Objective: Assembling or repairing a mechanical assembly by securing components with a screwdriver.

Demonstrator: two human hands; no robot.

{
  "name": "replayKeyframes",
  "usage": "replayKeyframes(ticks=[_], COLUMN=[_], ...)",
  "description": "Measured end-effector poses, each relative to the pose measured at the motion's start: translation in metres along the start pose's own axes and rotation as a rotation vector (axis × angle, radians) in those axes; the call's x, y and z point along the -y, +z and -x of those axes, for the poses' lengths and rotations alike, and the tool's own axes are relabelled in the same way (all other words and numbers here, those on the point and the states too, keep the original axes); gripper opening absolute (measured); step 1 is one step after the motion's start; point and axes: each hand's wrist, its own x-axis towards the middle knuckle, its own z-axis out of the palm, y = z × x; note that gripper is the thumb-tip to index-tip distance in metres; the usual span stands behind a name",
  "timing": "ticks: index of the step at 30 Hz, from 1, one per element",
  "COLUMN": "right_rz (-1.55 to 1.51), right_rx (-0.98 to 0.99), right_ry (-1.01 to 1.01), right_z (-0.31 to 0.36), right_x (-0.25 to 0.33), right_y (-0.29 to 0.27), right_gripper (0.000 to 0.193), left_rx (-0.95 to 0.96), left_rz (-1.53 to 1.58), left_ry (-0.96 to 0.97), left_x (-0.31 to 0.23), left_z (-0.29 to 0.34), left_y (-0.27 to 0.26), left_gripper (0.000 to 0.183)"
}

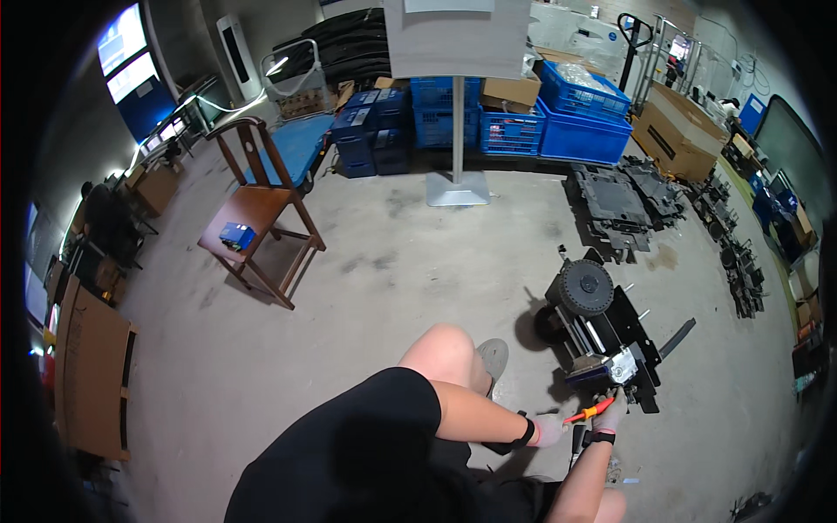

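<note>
A red and orange screwdriver [593, 410] spans the gap between my two hands. Its thin end meets the closed fingers of my left hand [548, 430], which wears a pale glove. The thicker handle end lies at the fingers of my right hand [608, 417], also gloved and closed around it as far as I can see. Just beyond the right hand, close to its fingertips, stands a black wheeled machine unit [602, 327] on the floor. A round ribbed wheel [587, 288] tops its far end, and a silver motor-like housing [621, 366] sits at its near end.
A wooden chair [261, 196] with a small blue box [236, 235] on its seat stands left. Blue crates [514, 131], a metal post stand [458, 187] and a cardboard box [680, 131] line the back. Black chassis parts [615, 205] lie on the floor at right.
</note>
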Motion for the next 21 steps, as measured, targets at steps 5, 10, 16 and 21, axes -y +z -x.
replayKeyframes(ticks=[5,10,16,21], right_rz=[-0.514,-0.568,0.646,0.214], right_rx=[0.125,0.385,-0.056,0.082], right_ry=[0.155,0.238,-0.066,0.061], right_z=[0.020,-0.007,0.015,0.027], right_x=[-0.006,0.001,-0.002,-0.014], right_y=[0.031,-0.015,0.049,0.055], right_gripper=[0.024,0.030,0.036,0.039], left_rx=[-0.243,-0.115,0.084,-0.865], left_rz=[0.134,0.233,-0.327,-0.679], left_ry=[0.060,0.042,0.190,-0.632], left_x=[0.015,-0.007,0.051,0.109], left_z=[0.005,0.003,-0.041,-0.068], left_y=[-0.005,-0.004,0.068,0.094], left_gripper=[0.035,0.039,0.038,0.046])
